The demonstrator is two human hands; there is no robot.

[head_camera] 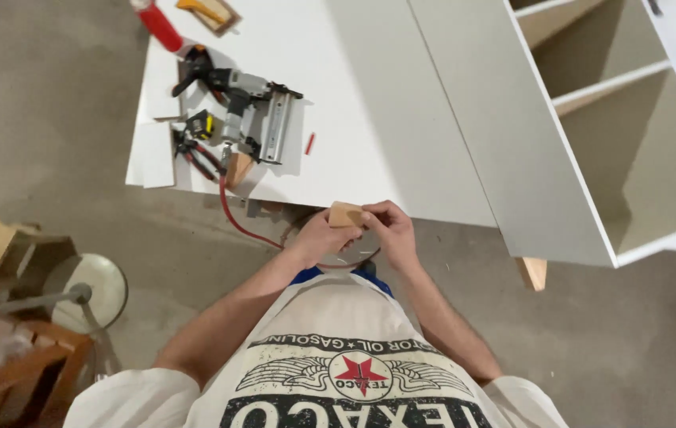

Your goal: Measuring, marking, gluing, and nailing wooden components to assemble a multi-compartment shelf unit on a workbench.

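A small light wooden block (pixel 345 214) is held between both of my hands, just off the near edge of a white worktable (pixel 354 103). My left hand (pixel 320 235) cups the block from the left and below. Gripping its right side with the fingers is my right hand (pixel 389 230). Both forearms reach forward from my body over the concrete floor.
A grey nail gun (pixel 255 111) with a red air hose (pixel 231 210) lies on the table's left part, beside pliers (pixel 194 152), a small red piece (pixel 309 143) and a red can (pixel 160 25). A white cabinet (pixel 591 143) stands at right. Wooden boxes and a round stand (pixel 88 293) sit at left.
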